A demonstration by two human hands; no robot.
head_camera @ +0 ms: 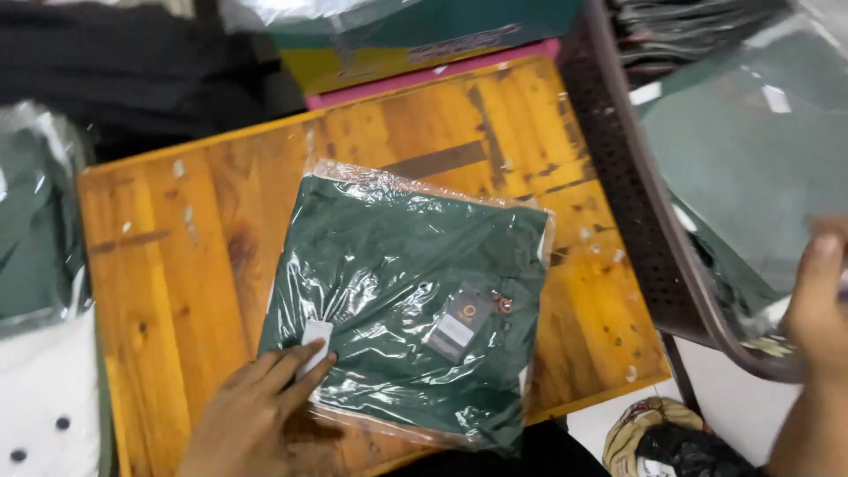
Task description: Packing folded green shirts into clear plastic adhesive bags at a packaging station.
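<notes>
1. The left hand [256,411] lies flat with its fingers stretched out and loosely together. It grips nothing; the fingertips press on the near-left corner of the bagged green garment [406,300], right by a small white sticker [315,338].
2. That hand comes in from the lower edge, palm down, fingers pointing up and to the right across the wooden board [168,265].
3. The right hand [817,300] is at the far right edge, blurred. Its fingers look curled against a clear plastic sleeve [751,168] in the dark plastic basket [636,194], but I cannot tell whether it truly pinches the sleeve or only touches it.
4. The right forearm rises from the bottom right corner, the hand lifted above the basket's rim.
5. The garment lies flat in the middle of the board, folded to nearly a square inside its shiny wrap. It sits slightly turned, its far edge sloping down to the right, so no long axis stands out.
6. A dark hang tag [461,322] shows through the wrap toward the garment's right side.
7. More bagged green pieces [35,221] lie to the left of the board.
</notes>
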